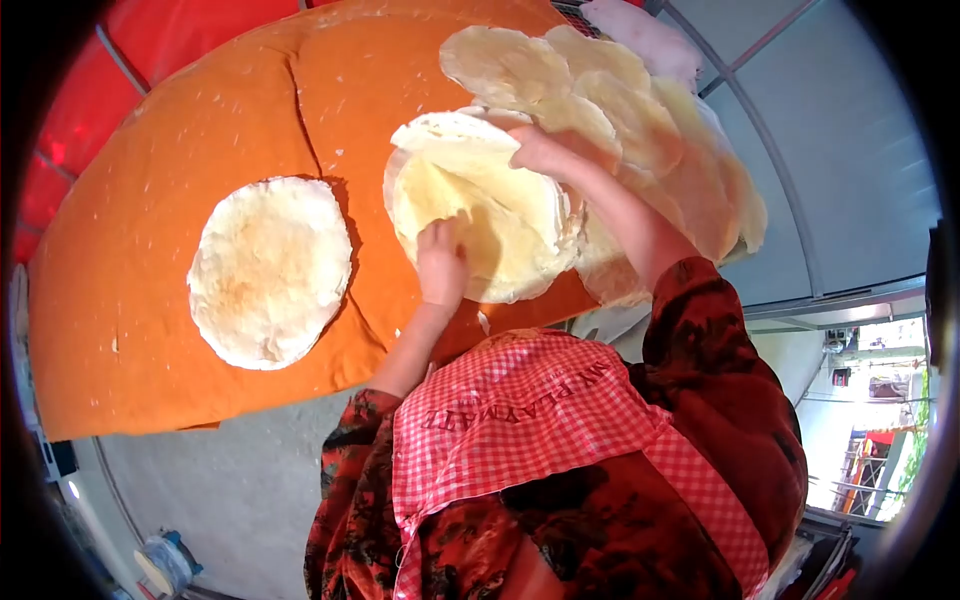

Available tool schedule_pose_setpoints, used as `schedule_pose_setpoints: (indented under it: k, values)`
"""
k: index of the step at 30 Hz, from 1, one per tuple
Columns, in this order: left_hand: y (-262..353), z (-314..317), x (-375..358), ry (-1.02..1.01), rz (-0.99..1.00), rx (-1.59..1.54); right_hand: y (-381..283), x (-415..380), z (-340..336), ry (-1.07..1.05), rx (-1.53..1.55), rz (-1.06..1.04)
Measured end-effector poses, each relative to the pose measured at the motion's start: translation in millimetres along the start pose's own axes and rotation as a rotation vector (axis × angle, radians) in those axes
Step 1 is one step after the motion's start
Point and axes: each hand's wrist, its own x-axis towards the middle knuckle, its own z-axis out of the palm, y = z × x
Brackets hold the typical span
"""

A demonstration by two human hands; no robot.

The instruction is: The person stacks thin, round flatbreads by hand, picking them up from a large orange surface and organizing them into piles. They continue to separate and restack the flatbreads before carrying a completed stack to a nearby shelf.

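Note:
A stack of thin, pale round flatbreads lies on the orange cloth in front of me. The top sheet is partly folded, with a crease running across it. My left hand is over the near left part of the stack, its fingers bunched and closed on the top flatbread. At the far right rim, my right hand grips the flatbread's edge, fingertips partly hidden. To the left, apart from both hands, sits another thick, whitish round pile of flatbread.
An orange cloth with white flakes covers the rounded table. Several thin flatbread sheets overlap at the right side. A pale bundle rests at the far right edge. A grey panel wall stands to the right.

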Motion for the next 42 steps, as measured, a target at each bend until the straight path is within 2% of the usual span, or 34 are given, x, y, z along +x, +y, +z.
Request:
schedule_pose_setpoints:
  k: [1,4,5,6,9,10,11,12,14,15,16,17,18,20,21,22,23,24,27,30,31,34,36,38,42]
  values:
    - [-11,22,0,-0.091,-0.011,-0.017,21,15,-1,-0.051,-0.018,-0.018]
    - [1,12,-2,-0.422,-0.013,0.410,26,44,-66,-0.089,-0.151,-0.021]
    - [-11,27,-8,-0.410,-0.026,0.408,9,32,-96,0.055,0.114,-0.136]
    - [-11,26,-7,-0.415,-0.048,0.398,-8,28,-133,0.134,0.182,-0.198]
    - [-5,26,-3,-0.397,-0.095,0.360,-75,55,-242,0.266,-0.336,-0.202]
    - [-1,21,-3,-0.366,-0.101,0.347,-127,18,-240,0.341,-0.712,0.023]
    - [0,19,-1,-0.333,-0.109,0.333,-146,3,-238,0.350,-0.707,-0.122]
    - [-8,20,3,-0.188,-0.208,0.230,-156,-6,-232,0.353,-0.701,-0.271]
    - [-38,22,5,0.102,-0.417,0.030,-142,-32,-170,0.530,-0.976,-0.299]
    - [-43,22,7,0.092,-0.471,0.052,-126,-39,-145,0.397,-0.946,-0.139]
    - [-48,21,8,0.081,-0.525,0.074,-108,-55,-110,0.425,-0.869,-0.222]
    - [-49,19,12,0.048,-0.552,0.099,-120,-93,-64,0.409,-0.602,-0.224]
    - [-51,17,18,0.017,-0.573,0.121,-80,-83,-35,0.395,-0.770,-0.159]
    - [-53,17,26,-0.019,-0.666,0.130,-41,-85,30,0.269,-0.813,-0.039]
    - [-55,16,29,-0.042,-0.710,0.137,13,-70,65,0.233,-0.695,-0.082]
    - [-53,13,35,-0.092,-0.757,0.122,35,-72,91,0.258,-0.657,-0.177]
    - [-48,6,41,-0.145,-0.804,0.107,35,-74,103,0.155,-0.638,-0.121]
    - [-46,3,43,-0.201,-0.851,0.091,37,-74,106,0.167,-0.605,-0.099]
    - [-51,1,43,-0.260,-0.763,0.123,36,-69,100,0.213,-0.514,-0.034]
    - [-72,18,33,-0.148,-0.589,0.141,33,-60,75,0.209,-0.381,0.096]
    - [-72,19,30,-0.093,-0.593,0.108,32,-60,70,0.268,-0.415,-0.026]
    - [-53,9,22,0.032,-0.608,0.040,-1,-76,94,0.370,-0.621,-0.138]
    - [-65,16,11,0.042,-0.602,0.050,18,-74,129,0.285,-0.773,-0.222]
    - [-75,19,18,0.053,-0.620,0.020,35,-69,156,0.178,-0.827,-0.139]
    - [-112,26,19,-0.035,-0.583,-0.086,44,-76,167,0.216,-0.770,-0.102]
